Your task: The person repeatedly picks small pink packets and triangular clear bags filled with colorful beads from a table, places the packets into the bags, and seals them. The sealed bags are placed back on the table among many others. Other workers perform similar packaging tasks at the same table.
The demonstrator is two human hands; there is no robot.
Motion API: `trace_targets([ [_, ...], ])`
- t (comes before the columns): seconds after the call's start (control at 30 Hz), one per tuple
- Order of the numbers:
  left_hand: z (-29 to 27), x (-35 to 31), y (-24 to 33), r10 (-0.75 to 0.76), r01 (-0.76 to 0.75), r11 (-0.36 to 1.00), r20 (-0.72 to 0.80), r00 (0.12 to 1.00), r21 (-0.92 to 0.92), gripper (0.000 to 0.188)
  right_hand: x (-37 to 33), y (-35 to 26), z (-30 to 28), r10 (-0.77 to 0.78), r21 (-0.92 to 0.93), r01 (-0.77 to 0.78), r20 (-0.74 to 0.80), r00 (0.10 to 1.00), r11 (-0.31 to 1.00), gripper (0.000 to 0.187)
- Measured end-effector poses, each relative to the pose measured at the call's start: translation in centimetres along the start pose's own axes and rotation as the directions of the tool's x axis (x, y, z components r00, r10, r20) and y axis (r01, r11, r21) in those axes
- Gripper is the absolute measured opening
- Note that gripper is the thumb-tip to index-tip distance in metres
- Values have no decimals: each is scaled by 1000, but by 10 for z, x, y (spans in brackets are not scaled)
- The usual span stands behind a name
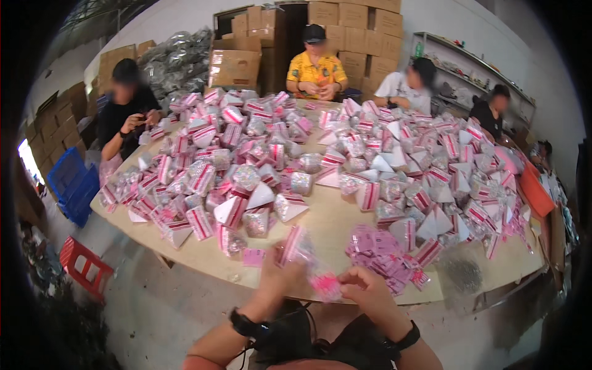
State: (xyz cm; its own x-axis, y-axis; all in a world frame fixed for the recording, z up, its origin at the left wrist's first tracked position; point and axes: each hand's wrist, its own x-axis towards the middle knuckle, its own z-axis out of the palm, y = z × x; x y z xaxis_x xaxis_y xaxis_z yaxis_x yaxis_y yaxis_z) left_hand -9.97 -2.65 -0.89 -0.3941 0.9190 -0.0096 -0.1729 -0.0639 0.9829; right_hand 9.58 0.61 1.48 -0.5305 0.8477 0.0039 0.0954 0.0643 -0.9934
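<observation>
One pale, smooth-topped table (327, 246) carried two heaps, a left heap (200, 176) and a right heap (425, 191), of clear, crinkly plastic packs, many wedge-shaped with pink stripes and white triangular faces (too many and too overlapped to count). Four people (316, 69) showed clearly around it. One smooth orange bin (535, 188) was at the right, and one red stool (85, 268) with cut-out openings stood on the floor. One loose mound (377, 250) of thin, flat pink cards lay by the right heap. The left hand (279, 274) was closed around one pack (297, 245), a clear, pink-striped one, near the table's front edge. The right hand (368, 290) pinched one bright pink piece (325, 285), blurred, between the hands. One squarish pink card (253, 257) lay flat near the left hand
</observation>
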Motion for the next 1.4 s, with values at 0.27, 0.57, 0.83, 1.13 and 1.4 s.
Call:
trace_targets([
  [0.27, -103, 113, 114, 465, -413, 885, -403, 788, 215, 74, -50, -14, -126, 17, 46, 3, -444, 896, 999, 7],
  [0.57, -122, 62, 24, 707, -370, 251, 92, 702, 895, 68, -97, 41, -248, -203, -805, -358, -495, 845, 473, 16],
  [0.83, -101, 24, -15, 608, -241, 213, 65, 791, 947, 88, -86, 51, -240, -63, -857, -406, -446, 893, 316, 16],
  [1.13, -113, 62, -21, 543, -296, 321, 81, 836, 899, 85, -74, 70, -251, -153, -848, -411, -480, 864, 334, 12],
  [1.4, -110, 49, -32, 693, -327, 110, 164, 703, 939, 81, -73, 38, -228, -151, -803, -293, -423, 893, 520, 19],
])
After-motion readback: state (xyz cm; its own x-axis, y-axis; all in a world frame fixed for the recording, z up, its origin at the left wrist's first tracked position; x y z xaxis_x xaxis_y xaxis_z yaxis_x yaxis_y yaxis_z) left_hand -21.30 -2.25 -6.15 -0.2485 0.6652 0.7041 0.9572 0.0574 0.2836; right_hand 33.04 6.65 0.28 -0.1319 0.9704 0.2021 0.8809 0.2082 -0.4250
